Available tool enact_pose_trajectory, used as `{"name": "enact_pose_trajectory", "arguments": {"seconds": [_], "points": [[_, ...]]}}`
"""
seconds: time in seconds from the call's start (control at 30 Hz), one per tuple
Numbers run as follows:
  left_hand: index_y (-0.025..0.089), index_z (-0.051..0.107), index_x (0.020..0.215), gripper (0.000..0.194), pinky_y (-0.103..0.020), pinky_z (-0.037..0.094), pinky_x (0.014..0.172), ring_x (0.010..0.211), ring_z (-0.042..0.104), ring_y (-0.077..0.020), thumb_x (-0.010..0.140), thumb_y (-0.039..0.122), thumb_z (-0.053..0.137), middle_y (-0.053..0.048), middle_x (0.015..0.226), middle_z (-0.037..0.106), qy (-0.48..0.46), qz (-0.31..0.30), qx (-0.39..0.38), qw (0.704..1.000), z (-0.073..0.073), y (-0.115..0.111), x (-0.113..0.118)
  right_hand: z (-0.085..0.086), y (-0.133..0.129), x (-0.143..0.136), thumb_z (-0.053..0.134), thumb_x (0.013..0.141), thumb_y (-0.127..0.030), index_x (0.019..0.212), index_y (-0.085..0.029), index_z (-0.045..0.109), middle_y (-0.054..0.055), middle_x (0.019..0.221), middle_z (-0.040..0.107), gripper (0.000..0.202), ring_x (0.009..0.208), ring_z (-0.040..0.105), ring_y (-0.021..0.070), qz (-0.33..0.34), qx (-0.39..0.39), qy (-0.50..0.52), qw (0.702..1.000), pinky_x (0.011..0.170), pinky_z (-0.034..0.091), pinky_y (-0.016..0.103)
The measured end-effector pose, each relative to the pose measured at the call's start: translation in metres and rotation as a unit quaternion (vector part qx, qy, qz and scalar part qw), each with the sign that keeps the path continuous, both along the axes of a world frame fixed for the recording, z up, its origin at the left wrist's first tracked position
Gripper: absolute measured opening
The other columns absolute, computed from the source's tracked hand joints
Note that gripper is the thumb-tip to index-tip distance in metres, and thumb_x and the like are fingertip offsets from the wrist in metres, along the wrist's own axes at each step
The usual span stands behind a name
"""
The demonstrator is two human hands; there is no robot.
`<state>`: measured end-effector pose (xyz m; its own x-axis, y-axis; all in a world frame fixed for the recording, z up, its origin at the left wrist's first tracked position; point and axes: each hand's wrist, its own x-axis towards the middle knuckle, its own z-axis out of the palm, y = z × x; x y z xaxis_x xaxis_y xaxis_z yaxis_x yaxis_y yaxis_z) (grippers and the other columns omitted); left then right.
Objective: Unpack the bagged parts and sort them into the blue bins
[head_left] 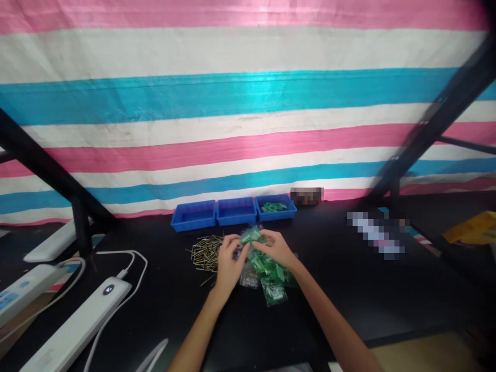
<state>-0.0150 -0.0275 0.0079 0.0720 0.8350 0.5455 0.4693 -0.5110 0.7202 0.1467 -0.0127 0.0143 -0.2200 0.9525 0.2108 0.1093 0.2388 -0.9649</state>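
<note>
Working before a striped sheet (pixel 248 93), at a black table (pixel 174 320), between slanting black bars (pixel 437 111). Have a long white device (pixel 77 328) near the left edge, with a pale cable (pixel 123 273) plugged into its far end. Have three blue trays (pixel 237 220) in a row at the table's back. Holding left hand (pixel 231 262) and right hand (pixel 276 249) close together in front of those, over a heap of green and clear bags (pixel 274 274). Have thin rods (pixel 205 253) (yellowish and dark) just beside the left hand. Pinching a green bag (pixel 251 235) at the heap's far end between closed fingertips of both hands. Have green pieces (pixel 273 207) inside the right-hand tray.
</note>
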Motion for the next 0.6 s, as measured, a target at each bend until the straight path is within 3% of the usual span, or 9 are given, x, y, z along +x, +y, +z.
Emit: {"name": "enact_pose_trajectory", "arguments": {"seconds": [0.13,0.27,0.43,0.6], "points": [[0.017,0.06,0.075,0.012,-0.032,0.043,0.08,0.086,0.053,-0.0172,0.08,0.025,0.052,-0.005,0.09,0.053,-0.003,0.005,-0.014,1.0,0.003,-0.002,0.002,-0.001,0.001,-0.004,0.061,0.07,-0.039,0.084,-0.015,0.062,0.0,0.061,0.059,0.027,0.05,0.054,0.0118,-0.022,-0.049,0.026,0.998,0.045,0.042,0.022],[0.019,0.061,0.082,0.013,-0.032,0.043,0.08,0.087,0.053,-0.0172,0.081,0.024,0.05,-0.005,0.09,0.054,-0.01,-0.003,-0.014,1.0,0.002,-0.003,0.004,-0.001,0.006,-0.001,0.061,0.069,-0.045,0.082,-0.015,0.061,-0.004,0.044,0.049,0.033,0.039,0.046,0.0095,-0.102,-0.074,0.058,0.99,0.039,0.036,0.021],[0.019,0.061,0.085,0.014,-0.03,0.042,0.079,0.087,0.053,-0.0162,0.082,0.022,0.048,-0.004,0.09,0.054,-0.004,-0.004,-0.02,1.0,0.001,-0.003,0.004,-0.004,0.017,0.018,0.06,0.068,-0.049,0.067,-0.017,0.057,-0.007,0.041,0.039,0.033,0.035,0.034,0.0062,-0.222,-0.07,0.128,0.964,0.036,0.025,0.02],[0.02,0.061,0.086,0.015,-0.031,0.042,0.08,0.089,0.053,-0.0172,0.082,0.02,0.047,-0.005,0.091,0.053,0.008,-0.013,-0.025,1.0,0.0,-0.004,0.006,-0.016,0.028,0.042,0.06,0.065,-0.052,0.053,-0.017,0.047,-0.008,0.04,0.031,0.039,0.035,0.025,0.0046,-0.314,-0.079,0.193,0.926,0.034,0.024,0.02]]}}
